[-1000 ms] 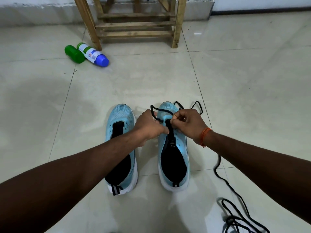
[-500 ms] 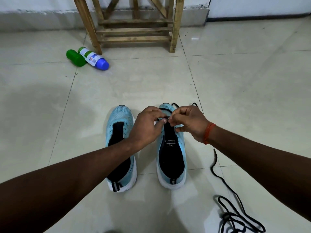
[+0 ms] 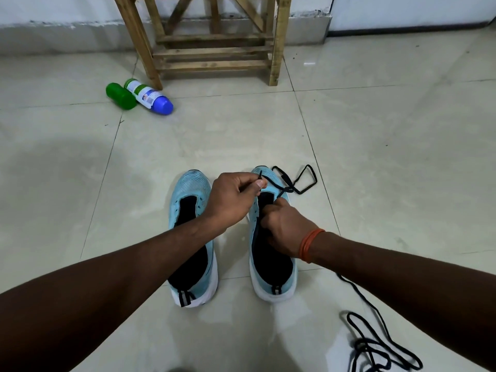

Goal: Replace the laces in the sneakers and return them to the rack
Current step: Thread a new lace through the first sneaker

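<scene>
Floor (image 3: 375, 135): L hand (image 3: 230, 201) + lace (image 3: 274, 183) higher now

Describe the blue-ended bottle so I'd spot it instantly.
Find the slatted wooden rack against the far wall. Two plastic bottles lie on the floor by its left leg. Yours is the white-labelled bottle with a rounded blue cap, not the all-green bottle.

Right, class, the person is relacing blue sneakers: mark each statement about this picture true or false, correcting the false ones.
1. The left hand pinches the black lace. True.
2. The unlaced sneaker stands on the wooden rack. False: it sits on the tiled floor before the rack.
3. A green bottle and a white bottle lie beside the rack's leg. True.
4. The orange band is on the left wrist. False: it is on the right wrist.
</scene>
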